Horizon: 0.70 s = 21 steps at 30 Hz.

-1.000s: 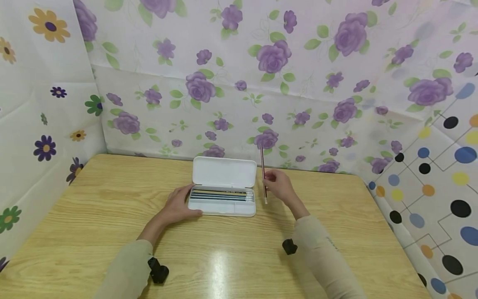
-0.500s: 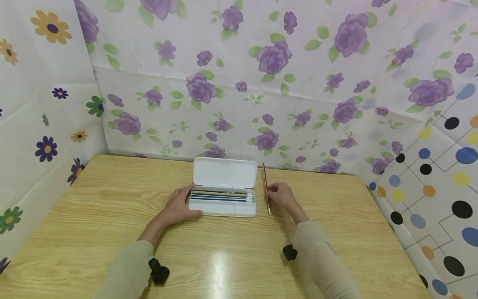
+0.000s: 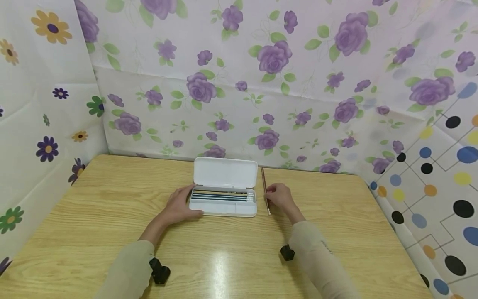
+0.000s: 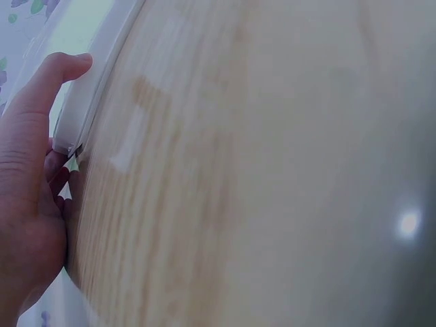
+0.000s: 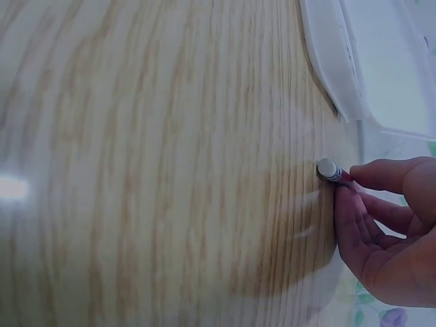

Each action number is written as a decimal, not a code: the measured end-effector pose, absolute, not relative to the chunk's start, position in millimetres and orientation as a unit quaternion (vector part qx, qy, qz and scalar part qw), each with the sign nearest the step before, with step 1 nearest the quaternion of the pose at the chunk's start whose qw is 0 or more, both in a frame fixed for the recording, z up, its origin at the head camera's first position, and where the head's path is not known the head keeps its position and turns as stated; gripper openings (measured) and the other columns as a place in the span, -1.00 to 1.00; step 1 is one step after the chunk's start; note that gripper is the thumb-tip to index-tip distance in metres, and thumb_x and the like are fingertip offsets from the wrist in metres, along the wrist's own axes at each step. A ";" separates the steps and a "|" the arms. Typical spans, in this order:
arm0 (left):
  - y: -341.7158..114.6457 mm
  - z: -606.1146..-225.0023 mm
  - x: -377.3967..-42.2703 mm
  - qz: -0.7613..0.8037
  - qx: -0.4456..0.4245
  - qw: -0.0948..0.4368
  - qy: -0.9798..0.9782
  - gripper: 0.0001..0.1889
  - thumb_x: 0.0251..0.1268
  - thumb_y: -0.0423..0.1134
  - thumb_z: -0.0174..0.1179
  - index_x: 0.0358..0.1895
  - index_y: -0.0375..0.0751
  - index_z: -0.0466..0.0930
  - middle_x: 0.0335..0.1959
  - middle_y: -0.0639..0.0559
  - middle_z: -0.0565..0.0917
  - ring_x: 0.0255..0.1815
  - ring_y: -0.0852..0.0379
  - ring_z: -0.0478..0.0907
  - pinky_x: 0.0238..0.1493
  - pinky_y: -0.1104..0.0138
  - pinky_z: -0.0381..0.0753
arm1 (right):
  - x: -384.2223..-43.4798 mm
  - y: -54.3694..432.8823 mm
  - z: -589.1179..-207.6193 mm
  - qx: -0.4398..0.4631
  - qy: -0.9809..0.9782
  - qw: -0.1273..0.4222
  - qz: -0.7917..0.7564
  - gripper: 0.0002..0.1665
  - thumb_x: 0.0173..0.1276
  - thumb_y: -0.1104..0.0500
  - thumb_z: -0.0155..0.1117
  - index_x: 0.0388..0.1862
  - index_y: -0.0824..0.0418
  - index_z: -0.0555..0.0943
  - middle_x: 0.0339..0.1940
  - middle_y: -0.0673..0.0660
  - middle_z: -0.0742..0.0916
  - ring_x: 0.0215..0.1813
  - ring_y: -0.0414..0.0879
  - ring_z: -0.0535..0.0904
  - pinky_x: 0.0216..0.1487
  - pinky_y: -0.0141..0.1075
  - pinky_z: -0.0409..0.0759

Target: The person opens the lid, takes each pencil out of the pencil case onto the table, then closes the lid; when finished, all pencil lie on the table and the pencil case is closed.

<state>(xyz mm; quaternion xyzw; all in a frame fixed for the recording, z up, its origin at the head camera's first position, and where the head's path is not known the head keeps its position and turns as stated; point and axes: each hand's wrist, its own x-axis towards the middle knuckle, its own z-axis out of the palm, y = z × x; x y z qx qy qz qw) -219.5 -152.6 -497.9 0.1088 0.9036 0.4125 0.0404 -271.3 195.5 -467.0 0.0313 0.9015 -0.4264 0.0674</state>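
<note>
Lowered since a second ago, the reddish pencil now seems to lie on the desk just right of the white pencil case, eraser end nearest the person. The right hand pinches it, thumb and fingertips nearly together, likely for fine control of its angle. At the case's left end, the left hand grips with thumb and fingers spread across the corners, probably to stop it sliding; inside the case, other pencils lie side by side.

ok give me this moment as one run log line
left hand: grips white pencil case, left end | right hand: pinches red pencil, right of case | lid: open | pencils: in case
</note>
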 end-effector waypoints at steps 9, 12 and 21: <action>-151.8 -496.6 -219.4 0.412 0.105 0.042 0.904 0.03 -0.07 0.05 0.46 0.48 -0.22 0.14 0.39 -0.37 0.20 0.39 -0.36 0.04 0.26 -0.27 0.09 | -269.7 193.6 -463.6 0.038 0.905 0.063 -0.419 -0.73 0.24 0.36 0.26 -0.09 0.49 0.61 -0.29 0.27 0.70 -0.42 -0.05 0.66 -0.38 -0.30 0.66; -151.7 -496.2 -219.3 0.411 0.105 0.043 0.905 0.02 -0.07 0.05 0.45 0.48 -0.22 0.13 0.39 -0.36 0.20 0.40 -0.35 0.03 0.26 -0.27 0.09 | -269.2 193.3 -463.0 0.034 0.908 0.059 -0.413 -0.72 0.24 0.36 0.27 -0.09 0.49 0.61 -0.30 0.25 0.71 -0.45 -0.10 0.64 -0.41 -0.33 0.64; -151.8 -497.1 -218.8 0.413 0.108 0.041 0.903 0.01 -0.05 0.03 0.45 0.48 -0.23 0.14 0.39 -0.37 0.21 0.40 -0.36 0.04 0.25 -0.28 0.09 | -266.2 195.3 -460.4 0.026 0.916 0.055 -0.396 -0.70 0.23 0.34 0.27 -0.08 0.48 0.61 -0.28 0.26 0.72 -0.44 -0.08 0.66 -0.40 -0.34 0.63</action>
